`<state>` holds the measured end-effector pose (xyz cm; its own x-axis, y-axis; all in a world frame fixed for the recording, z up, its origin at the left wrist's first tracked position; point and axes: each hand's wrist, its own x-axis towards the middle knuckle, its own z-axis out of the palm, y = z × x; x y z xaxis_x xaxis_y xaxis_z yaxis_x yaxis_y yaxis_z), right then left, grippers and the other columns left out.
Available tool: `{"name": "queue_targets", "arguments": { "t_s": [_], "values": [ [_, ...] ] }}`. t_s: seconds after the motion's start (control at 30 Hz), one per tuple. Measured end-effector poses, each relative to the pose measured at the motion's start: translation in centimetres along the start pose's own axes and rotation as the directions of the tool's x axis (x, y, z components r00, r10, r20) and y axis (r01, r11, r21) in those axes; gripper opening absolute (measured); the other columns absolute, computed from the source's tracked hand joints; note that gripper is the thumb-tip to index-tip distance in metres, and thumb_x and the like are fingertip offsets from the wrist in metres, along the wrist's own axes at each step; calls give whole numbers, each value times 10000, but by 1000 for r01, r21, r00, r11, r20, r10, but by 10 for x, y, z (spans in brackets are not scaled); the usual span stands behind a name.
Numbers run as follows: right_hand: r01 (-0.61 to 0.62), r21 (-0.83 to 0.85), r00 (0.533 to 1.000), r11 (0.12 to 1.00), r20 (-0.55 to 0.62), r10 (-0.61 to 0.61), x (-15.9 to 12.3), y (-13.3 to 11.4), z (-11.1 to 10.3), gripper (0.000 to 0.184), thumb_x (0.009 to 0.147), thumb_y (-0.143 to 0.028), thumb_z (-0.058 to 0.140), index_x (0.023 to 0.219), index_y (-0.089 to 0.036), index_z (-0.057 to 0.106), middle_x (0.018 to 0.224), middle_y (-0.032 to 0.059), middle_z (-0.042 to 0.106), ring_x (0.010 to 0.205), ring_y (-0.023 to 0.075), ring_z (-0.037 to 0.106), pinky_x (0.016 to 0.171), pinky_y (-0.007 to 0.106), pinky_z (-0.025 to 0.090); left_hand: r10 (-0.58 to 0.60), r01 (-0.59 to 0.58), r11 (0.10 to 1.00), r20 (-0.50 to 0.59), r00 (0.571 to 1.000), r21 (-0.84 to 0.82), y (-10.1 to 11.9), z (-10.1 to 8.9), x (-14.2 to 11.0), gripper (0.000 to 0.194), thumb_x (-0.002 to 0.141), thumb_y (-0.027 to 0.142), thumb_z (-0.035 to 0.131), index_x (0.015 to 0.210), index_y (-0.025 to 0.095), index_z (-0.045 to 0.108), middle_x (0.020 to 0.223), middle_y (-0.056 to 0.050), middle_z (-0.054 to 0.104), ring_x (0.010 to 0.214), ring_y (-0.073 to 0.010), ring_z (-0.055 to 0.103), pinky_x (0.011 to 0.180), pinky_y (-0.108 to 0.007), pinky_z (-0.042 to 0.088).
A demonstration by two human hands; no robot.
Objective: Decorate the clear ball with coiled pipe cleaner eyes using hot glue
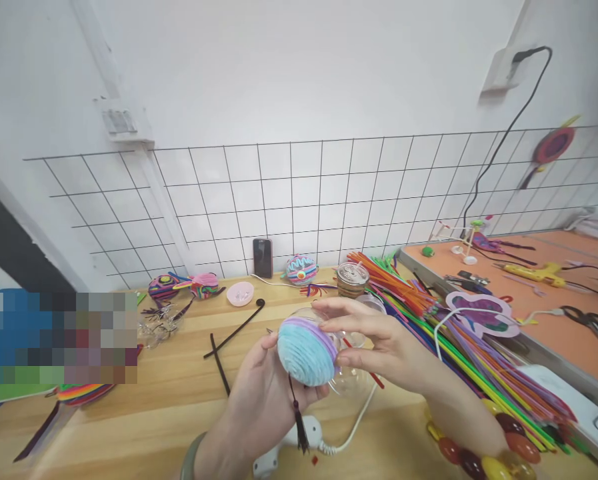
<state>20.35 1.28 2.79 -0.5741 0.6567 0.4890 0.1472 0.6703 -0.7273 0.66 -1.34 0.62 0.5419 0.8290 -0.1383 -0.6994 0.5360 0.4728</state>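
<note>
A round ball (306,353) wrapped in fuzzy light-blue pipe cleaner, with a purple band along its upper right side, rests in my left hand (263,387). My left fingers and thumb curl round it from below and the left. My right hand (373,333) touches the purple band with its fingertips; whether they pinch a strand cannot be made out. A dark tassel (300,427) hangs from the ball's lower side. Clear plastic pieces (353,377) lie behind it, partly hidden by my right hand.
Bundles of coloured pipe cleaners (459,340) lie on the right. At the back stand a phone (263,258), a patterned ball (301,269) and a lidded cup (353,277). A power strip (303,433) lies below my hands. The orange mat holds a yellow glue gun (539,273) and scissors (591,321).
</note>
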Motion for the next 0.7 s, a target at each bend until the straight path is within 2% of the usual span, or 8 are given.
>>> {"name": "queue_targets", "arguments": {
  "t_s": [0.13, 0.27, 0.43, 0.53, 0.7],
  "values": [
    [-61, 138, 998, 989, 30, 57, -2, 1, -3, 356, 809, -235, 637, 1145, -340, 593, 1331, 29, 480, 1265, 211, 381, 1028, 422, 325, 10, -10, 1000, 6, 1000, -25, -7, 2, -2, 329, 857, 326, 396, 1033, 136, 598, 998, -137, 644, 870, -257, 589, 783, -410, 400],
    [-65, 228, 997, 972, 53, 54, -2, 6, -9, 345, 812, -247, 632, 1148, -316, 594, 1332, 39, 496, 1263, 208, 395, 1022, 416, 337, -2, 2, 1000, 18, 1000, -30, -13, 5, -3, 341, 853, 325, 399, 1051, 125, 592, 1032, -146, 633, 920, -275, 591, 838, -422, 385],
    [-42, 349, 995, 936, 101, 7, -1, 17, -15, 341, 829, -252, 608, 1167, -293, 585, 1313, 49, 522, 1233, 215, 438, 1007, 433, 356, 16, -15, 998, 26, 1000, -68, -20, 10, -5, 391, 866, 274, 376, 1226, 168, 485, 1112, -135, 604, 968, -254, 578, 898, -430, 359],
    [-74, 431, 993, 899, 114, 27, -2, 25, -16, 346, 834, -256, 601, 1177, -293, 574, 1315, 48, 519, 1214, 221, 459, 996, 438, 368, 12, -8, 997, 54, 998, -70, -23, 9, -4, 444, 872, 290, 376, 1303, 186, 408, 1103, -140, 604, 946, -249, 583, 914, -450, 348],
    [-110, 436, 990, 893, 123, 62, -3, 33, -14, 379, 844, -272, 586, 1219, -245, 539, 1294, 78, 533, 1163, 222, 502, 978, 433, 387, 3, 6, 996, 92, 996, -89, -25, 7, 0, 488, 883, 334, 361, 1346, 180, 350, 1104, -163, 595, 940, -253, 585, 924, -467, 342]
  ]
}}
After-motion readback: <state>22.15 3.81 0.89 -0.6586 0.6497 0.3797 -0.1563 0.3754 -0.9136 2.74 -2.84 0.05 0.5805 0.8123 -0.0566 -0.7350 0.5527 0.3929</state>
